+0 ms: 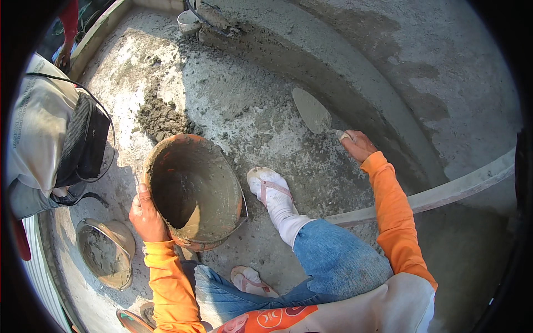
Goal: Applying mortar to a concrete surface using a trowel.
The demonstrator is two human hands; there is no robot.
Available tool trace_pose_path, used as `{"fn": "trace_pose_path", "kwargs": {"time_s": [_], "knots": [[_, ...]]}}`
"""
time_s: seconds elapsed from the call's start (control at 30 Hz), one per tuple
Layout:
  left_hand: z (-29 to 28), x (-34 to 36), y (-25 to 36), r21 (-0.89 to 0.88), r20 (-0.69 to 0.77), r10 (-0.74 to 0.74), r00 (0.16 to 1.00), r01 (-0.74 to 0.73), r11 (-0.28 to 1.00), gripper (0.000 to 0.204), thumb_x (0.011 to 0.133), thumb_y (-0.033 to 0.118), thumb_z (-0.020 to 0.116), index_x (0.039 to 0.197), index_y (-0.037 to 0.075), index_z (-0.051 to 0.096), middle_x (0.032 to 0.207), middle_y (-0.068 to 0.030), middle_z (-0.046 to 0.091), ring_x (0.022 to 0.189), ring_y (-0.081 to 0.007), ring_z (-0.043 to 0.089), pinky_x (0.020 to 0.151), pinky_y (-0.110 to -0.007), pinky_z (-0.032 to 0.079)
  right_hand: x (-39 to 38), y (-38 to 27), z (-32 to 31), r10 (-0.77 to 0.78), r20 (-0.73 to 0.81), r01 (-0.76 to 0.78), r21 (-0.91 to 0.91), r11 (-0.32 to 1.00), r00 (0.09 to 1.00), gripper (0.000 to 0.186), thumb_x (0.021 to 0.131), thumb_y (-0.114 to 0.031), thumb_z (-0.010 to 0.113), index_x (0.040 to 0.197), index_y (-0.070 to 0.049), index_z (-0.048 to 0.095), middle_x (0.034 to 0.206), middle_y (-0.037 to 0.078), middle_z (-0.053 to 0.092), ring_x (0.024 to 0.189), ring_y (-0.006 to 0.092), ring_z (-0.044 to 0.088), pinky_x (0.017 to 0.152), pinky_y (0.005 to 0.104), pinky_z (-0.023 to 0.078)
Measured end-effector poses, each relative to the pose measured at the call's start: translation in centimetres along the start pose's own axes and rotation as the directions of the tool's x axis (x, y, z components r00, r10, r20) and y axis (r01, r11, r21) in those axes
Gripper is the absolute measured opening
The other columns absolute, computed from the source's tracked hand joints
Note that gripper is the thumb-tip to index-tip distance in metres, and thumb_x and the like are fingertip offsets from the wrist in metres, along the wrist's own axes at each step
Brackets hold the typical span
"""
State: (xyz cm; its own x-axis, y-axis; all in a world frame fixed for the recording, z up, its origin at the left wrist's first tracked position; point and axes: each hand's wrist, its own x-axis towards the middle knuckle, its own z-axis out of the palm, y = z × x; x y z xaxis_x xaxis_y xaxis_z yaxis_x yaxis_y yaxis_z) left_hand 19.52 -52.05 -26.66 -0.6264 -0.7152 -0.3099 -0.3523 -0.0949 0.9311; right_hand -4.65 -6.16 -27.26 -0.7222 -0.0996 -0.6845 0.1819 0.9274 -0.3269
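My left hand (pixel 149 215) is closed on the near left rim of an orange bucket (pixel 161 145), its thumb over the edge. Wet grey mortar coats the bucket's inner wall, and the bucket leans so that its mouth faces me. Out to the right, my right hand (pixel 358 145) grips the handle of a trowel (pixel 312 111). The trowel's rounded blade is smeared with mortar and points up and left, near the foot of a curved cement wall (pixel 366 72). Whether the blade touches the floor I cannot tell.
A loose heap of mortar (pixel 161 116) lies beyond the bucket. A second bucket (pixel 119 238) with mortar in it stands at the left, below another person (pixel 44 122). A small white container (pixel 189 22) sits at the back. A pale curved edge (pixel 444 197) crosses at the right.
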Motion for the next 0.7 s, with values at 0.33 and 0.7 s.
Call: {"fn": "trace_pose_path", "kwargs": {"time_s": [0.33,0.7], "knots": [[0.7,-0.1,-0.5,-0.01,0.01,0.008,1.0,-0.008,1.0,0.042,0.098,0.036,0.05,0.096,-0.004,0.064,0.087,-0.0039,0.066,0.074,-0.0095,0.058,0.067,-0.022,0.047,4.5,-3.9,6.3,-0.1,-0.273,0.01,-0.312,0.95,0.957,0.047,0.085,-0.019,0.063,0.122,-0.005,0.038,0.116,0.024,0.055,0.112,0.0419,0.053,0.092,0.0495,0.044],[1.2,-0.5,0.1,-0.026,0.002,0.042,0.999,-0.042,0.999,0.041,0.098,0.035,0.051,0.093,-0.004,0.064,0.086,-0.0035,0.066,0.072,-0.0089,0.057,0.065,-0.022,0.047,7.5,0.4,6.1,-0.079,-0.453,-0.028,-0.224,0.974,0.888,0.048,0.089,-0.031,0.061,0.133,-0.016,0.047,0.123,0.018,0.055,0.115,0.0373,0.053,0.096,0.0466,0.043]]}}
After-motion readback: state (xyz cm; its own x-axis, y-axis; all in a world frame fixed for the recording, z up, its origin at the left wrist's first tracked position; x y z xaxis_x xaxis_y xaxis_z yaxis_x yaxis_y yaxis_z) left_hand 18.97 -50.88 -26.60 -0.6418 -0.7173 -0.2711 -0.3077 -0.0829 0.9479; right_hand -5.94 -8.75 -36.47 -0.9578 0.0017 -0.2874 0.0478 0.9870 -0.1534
